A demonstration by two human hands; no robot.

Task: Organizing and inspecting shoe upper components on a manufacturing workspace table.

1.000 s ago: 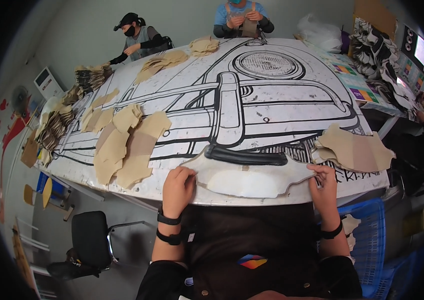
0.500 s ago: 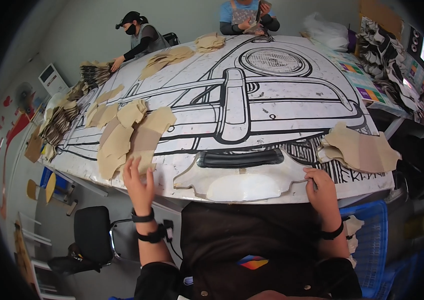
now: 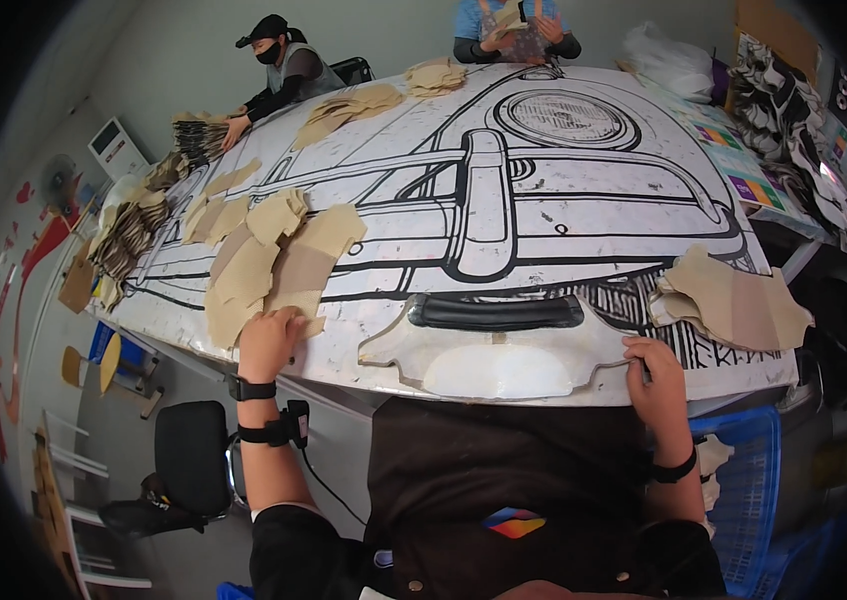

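My left hand (image 3: 269, 345) has its fingers curled over the near end of a beige cut piece (image 3: 319, 250). That piece lies in a loose pile with other beige pieces (image 3: 242, 270) on the table's left side. In front of me lies a pale, shaped board (image 3: 489, 368) with scalloped ends and a padded black bar (image 3: 496, 313) along its far edge. At the board's right tip, my right hand (image 3: 656, 375) is closed with its fingers bent; the palm side is hidden.
The white table (image 3: 584, 230) carries a black line drawing of a car front. More beige pieces (image 3: 724, 300) lie right, with stacks (image 3: 134, 235) at far left. Two people work across the table. Below stand a blue crate (image 3: 744, 510) and a black chair (image 3: 189, 460).
My left hand has gone from raised with spread fingers down onto the beige pieces, its fingers now curled. My right hand stays at the board's tip. The view has shifted slightly.
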